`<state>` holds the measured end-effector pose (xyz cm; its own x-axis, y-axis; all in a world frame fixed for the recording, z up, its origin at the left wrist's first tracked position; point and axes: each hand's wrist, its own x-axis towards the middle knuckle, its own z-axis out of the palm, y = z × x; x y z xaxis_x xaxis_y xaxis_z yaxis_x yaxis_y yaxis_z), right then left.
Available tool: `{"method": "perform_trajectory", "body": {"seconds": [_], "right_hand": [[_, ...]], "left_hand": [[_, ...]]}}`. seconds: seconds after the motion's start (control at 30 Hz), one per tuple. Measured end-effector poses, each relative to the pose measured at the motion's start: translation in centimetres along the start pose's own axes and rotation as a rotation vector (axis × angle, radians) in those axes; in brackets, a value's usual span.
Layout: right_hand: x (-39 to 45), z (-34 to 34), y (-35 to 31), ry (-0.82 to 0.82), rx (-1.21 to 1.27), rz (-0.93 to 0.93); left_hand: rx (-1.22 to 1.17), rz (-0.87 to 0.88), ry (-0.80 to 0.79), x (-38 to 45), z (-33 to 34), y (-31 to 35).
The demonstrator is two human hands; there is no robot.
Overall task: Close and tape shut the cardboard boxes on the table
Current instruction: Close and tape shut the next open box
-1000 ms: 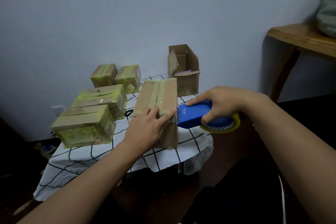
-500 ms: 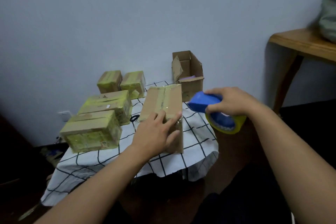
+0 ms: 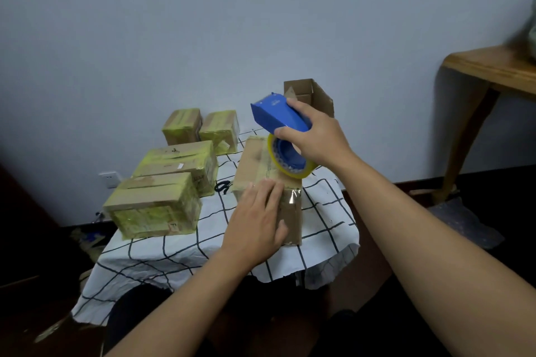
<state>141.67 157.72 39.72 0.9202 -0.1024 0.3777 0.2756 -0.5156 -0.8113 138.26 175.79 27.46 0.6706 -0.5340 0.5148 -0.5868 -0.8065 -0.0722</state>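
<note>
My left hand (image 3: 255, 223) lies flat with straight fingers on the near end of the box (image 3: 261, 165) I am working on, pressing the shiny tape (image 3: 291, 199) down where it folds over the front edge; nothing is curled round anything there. My right hand (image 3: 316, 139) has its grip closed round the blue dispenser (image 3: 277, 113), held above the box's far end, with the yellow roll (image 3: 293, 165) hanging just over the top seam. This box stands near the bench's (image 3: 327, 229) front right edge, flaps down, with a strip along its seam, so I judge it nearly sealed, though I cannot tell whether the far end is taped. Counting boxes, I see six: four wrapped in yellowish tape and, I think, finished, namely two large ones, (image 3: 153, 206) at the front left and (image 3: 179, 164) behind it, and two small ones, (image 3: 182, 126) and (image 3: 220, 127), side by side at the back left; the one under my hands; and one open box (image 3: 317, 97) at the back right, flaps up, partly hidden by the dispenser. That last one is left to close and tape. There is one dispenser and one roll. A small dark object (image 3: 222, 186) lies on the checked cloth between the boxes; I cannot make out what it is.
</note>
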Motion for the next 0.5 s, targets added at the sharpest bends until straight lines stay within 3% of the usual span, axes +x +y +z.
{"method": "perform_trajectory", "body": {"seconds": [0.1, 0.17, 0.2, 0.27, 0.33, 0.37, 0.43, 0.5], "right_hand": [[0.2, 0.1, 0.4, -0.028, 0.009, -0.003], [0.4, 0.1, 0.5, -0.038, 0.022, 0.0], [0.5, 0.0, 0.6, -0.039, 0.022, 0.002], [0.5, 0.0, 0.6, -0.034, 0.02, 0.008], [0.4, 0.0, 0.6, -0.028, 0.017, -0.001], [0.4, 0.0, 0.6, -0.029, 0.012, -0.009], [0.4, 0.1, 0.5, -0.032, 0.006, -0.018], [0.4, 0.1, 0.6, -0.028, 0.02, -0.012]], "left_hand": [[-0.061, -0.014, -0.04, -0.6, -0.2, -0.6], [-0.18, -0.11, 0.016, -1.1, -0.8, -0.8], [-0.263, -0.217, 0.103, -1.4, -1.1, -0.9], [-0.482, -0.598, 0.285, -1.5, -1.9, -1.4], [-0.815, -1.013, 0.266, -1.2, -2.8, -2.6], [-0.996, -1.137, 0.224, -0.9, -3.0, -3.2], [-1.144, -1.158, 0.17, -0.6, -3.4, -3.7], [-1.01, -0.977, 0.13, -0.7, -3.9, -3.5]]}}
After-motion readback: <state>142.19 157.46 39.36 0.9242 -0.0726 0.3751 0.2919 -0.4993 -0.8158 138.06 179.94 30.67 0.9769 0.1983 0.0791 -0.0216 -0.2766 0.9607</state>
